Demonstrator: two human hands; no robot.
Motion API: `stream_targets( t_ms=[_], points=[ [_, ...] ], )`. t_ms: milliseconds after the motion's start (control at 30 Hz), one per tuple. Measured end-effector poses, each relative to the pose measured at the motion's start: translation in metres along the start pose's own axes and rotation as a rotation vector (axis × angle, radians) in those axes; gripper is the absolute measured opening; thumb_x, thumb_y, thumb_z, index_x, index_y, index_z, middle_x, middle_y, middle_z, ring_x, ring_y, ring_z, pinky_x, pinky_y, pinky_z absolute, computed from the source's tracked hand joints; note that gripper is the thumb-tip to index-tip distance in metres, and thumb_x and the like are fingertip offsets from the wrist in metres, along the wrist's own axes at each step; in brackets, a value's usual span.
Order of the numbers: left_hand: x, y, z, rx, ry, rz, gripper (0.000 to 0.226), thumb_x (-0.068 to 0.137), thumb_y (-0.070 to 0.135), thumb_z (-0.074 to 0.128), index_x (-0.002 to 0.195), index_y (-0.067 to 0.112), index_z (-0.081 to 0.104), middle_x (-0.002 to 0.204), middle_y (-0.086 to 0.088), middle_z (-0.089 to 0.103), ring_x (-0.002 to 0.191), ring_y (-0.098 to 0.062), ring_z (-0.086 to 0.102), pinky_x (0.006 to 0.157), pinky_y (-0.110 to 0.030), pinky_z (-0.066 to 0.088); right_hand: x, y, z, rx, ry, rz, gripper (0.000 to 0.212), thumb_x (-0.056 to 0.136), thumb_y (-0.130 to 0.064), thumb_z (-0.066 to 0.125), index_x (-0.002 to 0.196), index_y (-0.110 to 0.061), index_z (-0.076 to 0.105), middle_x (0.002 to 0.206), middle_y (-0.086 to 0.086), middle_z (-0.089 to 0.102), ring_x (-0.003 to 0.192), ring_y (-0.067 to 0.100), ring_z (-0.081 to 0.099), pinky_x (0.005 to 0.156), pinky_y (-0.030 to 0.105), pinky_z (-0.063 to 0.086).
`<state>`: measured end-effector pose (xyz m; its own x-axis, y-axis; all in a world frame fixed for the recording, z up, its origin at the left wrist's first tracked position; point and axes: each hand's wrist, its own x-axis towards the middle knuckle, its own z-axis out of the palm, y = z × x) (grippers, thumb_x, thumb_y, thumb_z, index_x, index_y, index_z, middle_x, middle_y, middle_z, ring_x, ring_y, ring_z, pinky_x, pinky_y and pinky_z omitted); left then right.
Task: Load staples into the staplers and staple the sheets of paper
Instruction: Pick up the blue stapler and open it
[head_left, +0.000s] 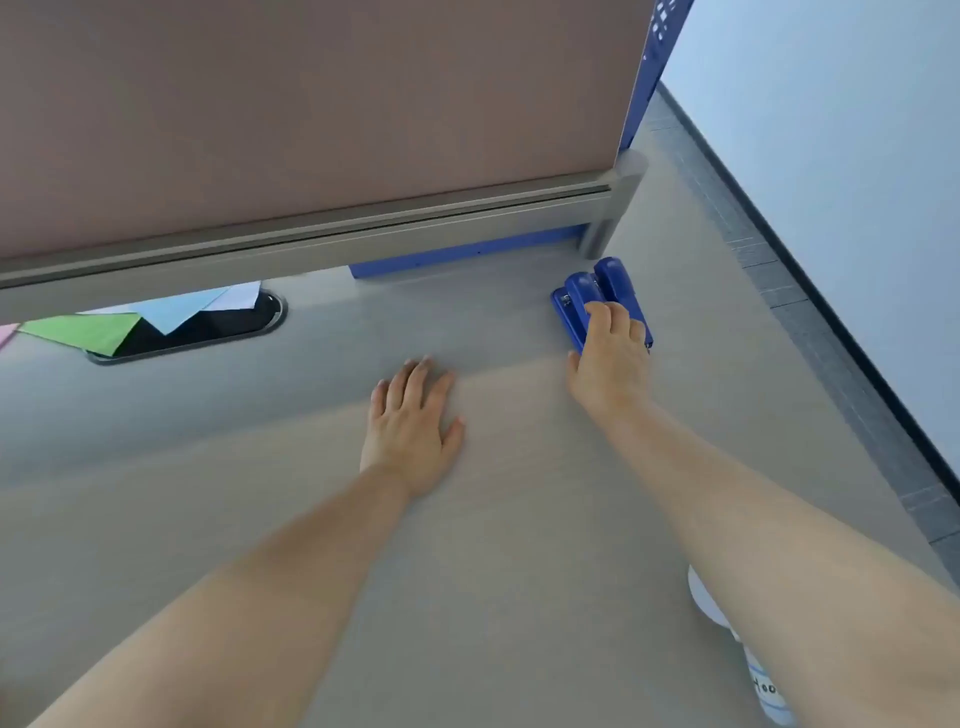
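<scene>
From the head view, the right hand (610, 353) rests on the near ends of two blue staplers (597, 296) lying side by side, fingers draped over them but not clearly clamped. The left hand (413, 421) lies flat and spread on the desk (519, 545), holding nothing. Coloured paper sheets (145, 317) lie far beyond the left hand. Grabbing both staplers together risks one slipping free.
</scene>
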<state>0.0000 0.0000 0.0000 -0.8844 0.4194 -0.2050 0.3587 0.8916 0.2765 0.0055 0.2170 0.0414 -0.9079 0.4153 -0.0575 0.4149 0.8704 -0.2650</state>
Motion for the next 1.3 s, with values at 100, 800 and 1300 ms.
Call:
stream_targets(
  t_ms=[100, 800, 1300],
  points=[
    [0.001, -0.001, 0.000, 0.041, 0.014, 0.014, 0.074, 0.077, 0.055, 0.006, 0.143, 0.025, 0.022, 0.157, -0.005, 0.013, 0.145, -0.024, 0.008, 0.118, -0.042, 0.008, 0.008, -0.004, 0.000, -0.017, 0.004, 0.044, 0.063, 0.084, -0.005, 0.057, 0.138, -0.007, 0.023, 0.137, 0.017, 0.039, 0.116, 0.037, 0.043, 0.090, 0.046, 0.042],
    [0.001, -0.009, -0.003, -0.258, 0.045, 0.006, 0.072, 0.086, 0.038, 0.050, 0.145, 0.017, 0.015, 0.155, -0.001, 0.020, 0.145, -0.017, 0.012, 0.120, -0.036, 0.005, -0.058, -0.016, 0.018, 0.138, -0.134, -0.267, 0.061, 0.078, 0.011, 0.043, 0.135, -0.010, 0.034, 0.129, 0.013, 0.045, 0.114, 0.032, 0.044, 0.101, 0.040, 0.037],
    [-0.184, -0.126, -0.022, -0.501, 0.089, -0.125, 0.032, 0.068, 0.036, 0.071, 0.097, 0.020, 0.068, 0.099, 0.004, 0.065, 0.099, -0.019, 0.059, 0.087, -0.032, 0.048, -0.192, -0.129, 0.045, 0.124, -0.430, -0.641, 0.047, 0.071, 0.007, 0.046, 0.115, -0.011, 0.052, 0.116, 0.008, 0.054, 0.107, 0.028, 0.048, 0.090, 0.032, 0.037]
  ],
)
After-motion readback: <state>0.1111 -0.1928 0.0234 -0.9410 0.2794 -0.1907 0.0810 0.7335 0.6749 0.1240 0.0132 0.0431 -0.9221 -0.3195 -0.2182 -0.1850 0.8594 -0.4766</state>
